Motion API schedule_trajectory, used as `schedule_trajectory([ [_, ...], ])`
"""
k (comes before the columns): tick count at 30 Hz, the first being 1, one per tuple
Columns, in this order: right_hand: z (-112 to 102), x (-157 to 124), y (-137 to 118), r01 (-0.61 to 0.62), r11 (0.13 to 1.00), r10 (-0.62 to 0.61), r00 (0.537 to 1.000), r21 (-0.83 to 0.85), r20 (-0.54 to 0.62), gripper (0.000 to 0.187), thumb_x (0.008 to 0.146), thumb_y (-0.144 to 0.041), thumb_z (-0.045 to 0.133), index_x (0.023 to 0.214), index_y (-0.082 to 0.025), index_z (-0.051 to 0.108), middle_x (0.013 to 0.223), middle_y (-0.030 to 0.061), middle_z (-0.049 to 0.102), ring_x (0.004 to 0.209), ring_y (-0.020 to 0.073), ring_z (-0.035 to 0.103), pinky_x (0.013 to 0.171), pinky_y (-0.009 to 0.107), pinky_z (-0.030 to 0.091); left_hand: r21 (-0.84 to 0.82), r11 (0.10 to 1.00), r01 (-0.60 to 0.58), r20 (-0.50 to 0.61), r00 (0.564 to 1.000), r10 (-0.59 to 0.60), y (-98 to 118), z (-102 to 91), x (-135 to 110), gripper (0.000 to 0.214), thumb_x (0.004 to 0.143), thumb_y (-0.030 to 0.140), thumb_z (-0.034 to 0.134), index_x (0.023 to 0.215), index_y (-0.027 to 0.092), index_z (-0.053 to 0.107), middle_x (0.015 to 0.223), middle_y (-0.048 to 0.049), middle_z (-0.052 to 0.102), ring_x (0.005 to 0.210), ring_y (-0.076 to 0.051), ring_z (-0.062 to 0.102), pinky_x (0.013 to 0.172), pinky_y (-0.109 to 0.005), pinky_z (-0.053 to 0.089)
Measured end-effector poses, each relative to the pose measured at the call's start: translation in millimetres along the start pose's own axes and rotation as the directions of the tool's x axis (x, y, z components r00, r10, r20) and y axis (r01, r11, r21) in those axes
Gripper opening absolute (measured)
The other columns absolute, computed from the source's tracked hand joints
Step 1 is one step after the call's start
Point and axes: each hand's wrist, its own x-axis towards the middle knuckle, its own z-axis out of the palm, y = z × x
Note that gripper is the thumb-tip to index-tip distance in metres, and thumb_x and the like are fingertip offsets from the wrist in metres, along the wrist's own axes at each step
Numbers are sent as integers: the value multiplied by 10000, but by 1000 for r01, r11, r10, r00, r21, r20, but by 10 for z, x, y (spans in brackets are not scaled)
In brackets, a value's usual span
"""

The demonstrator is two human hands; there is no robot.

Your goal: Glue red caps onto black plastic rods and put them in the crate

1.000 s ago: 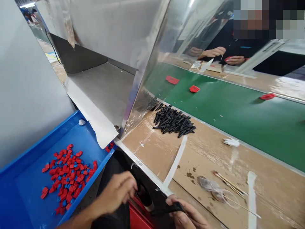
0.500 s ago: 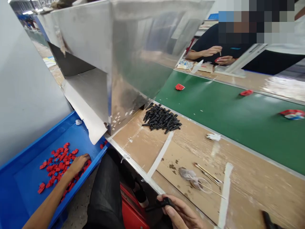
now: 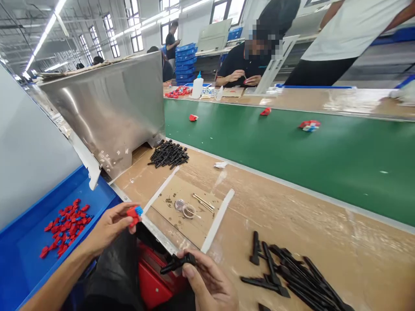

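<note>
Between the thumb and fingers of my left hand (image 3: 112, 226) is a small red and blue plastic part (image 3: 134, 214), raised near the table's front edge. My right hand (image 3: 209, 280) pinches a black plastic piece (image 3: 178, 262), a short rod with a blocky end, just off that edge. More red and blue parts (image 3: 69, 224) lie heaped in the blue tray (image 3: 22, 242) at the left. Black pieces like the held one form a pile (image 3: 169, 154) on the far left of the table. Longer black pieces (image 3: 298, 276) lie loose at the right front.
A cardboard sheet (image 3: 175, 194) taped to the table bears a small open pot (image 3: 189, 211) and wooden sticks (image 3: 203, 202). Beyond runs a green conveyor belt (image 3: 275, 138) with several red parts. A metal housing (image 3: 110, 108) stands left; a co-worker (image 3: 240, 65) sits across the belt.
My left hand has come up out of the blue tray with a red and blue part. My right hand still holds the black piece. The view has swung up and to the right.
</note>
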Motion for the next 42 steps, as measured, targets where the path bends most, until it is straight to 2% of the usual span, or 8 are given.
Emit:
schedule_trajectory([
  [4, -159, 52, -106, 28, 998, -32, 998, -59, -62, 298, 671, -416, 828, 864, -199, 762, 771, 68, 775, 699, 227, 736, 656, 293, 619, -221, 967, 130, 204, 975, -85, -71, 602, 63, 184, 877, 287, 649, 977, 133, 642, 889, -76, 670, 619, -113, 594, 631, -260, 480],
  [10, -247, 102, -118, 106, 982, -115, 992, -158, -45, 251, 713, -368, 802, 877, -185, 755, 785, 69, 779, 680, 209, 739, 625, 260, 624, -270, 949, 165, 357, 932, -61, -132, 853, 95, 177, 880, 243, 649, 1017, 133, 632, 804, -49, 651, 708, -148, 636, 738, -298, 503],
  [15, -212, 45, 25, 161, 955, -189, 978, -249, -92, 262, 727, -364, 795, 911, -181, 758, 823, 92, 786, 715, 234, 751, 619, 280, 635, -330, 930, 164, 442, 897, -1, -258, 680, 163, 281, 913, 271, 603, 1188, 253, 551, 836, 1, 607, 648, -112, 582, 668, -267, 458],
  [19, -64, -10, 152, 195, 931, -258, 950, -309, -176, 262, 725, -379, 795, 900, -187, 761, 790, 81, 783, 654, 223, 738, 575, 285, 632, -371, 913, 172, 513, 857, 47, -282, 434, 216, 152, 954, 348, 514, 976, 218, 591, 708, 35, 483, 553, -73, 477, 575, -223, 343],
  [23, 147, -38, 175, 230, 903, -318, 925, -363, -206, 220, 733, -350, 787, 886, -195, 757, 763, 64, 780, 585, 190, 715, 567, 276, 629, -316, 940, 127, 580, 810, 86, -295, 224, 276, 306, 869, 360, 655, 1134, 236, 567, 751, 35, 452, 574, -65, 393, 555, -213, 294],
  [29, 375, -65, 152, 268, 855, -357, 926, -444, -127, 148, 750, -283, 768, 877, -209, 751, 762, 40, 774, 605, 167, 715, 593, 241, 616, -45, 994, -97, 446, 889, 107, -368, 102, 360, 241, 948, 390, 519, 1062, 200, 613, 763, 8, 494, 598, -91, 351, 538, -214, 295],
  [36, 416, -78, 214, 388, 630, -443, 891, -673, 98, 128, 781, -231, 753, 906, -222, 730, 748, 10, 724, 633, 144, 668, 604, 223, 562, 86, 971, -222, 504, 851, 150, -325, 43, 393, 273, 983, 405, 420, 919, 203, 592, 745, 14, 516, 665, -119, 440, 616, -223, 347],
  [42, 444, -70, 251, 351, 625, -385, 916, -698, 116, 113, 803, -263, 743, 903, -214, 727, 754, 14, 730, 629, 146, 674, 598, 229, 563, 241, 893, -381, 553, 810, 196, -227, -8, 428, 278, 985, 396, 409, 902, 192, 578, 782, 7, 559, 709, -134, 486, 683, -237, 362],
])
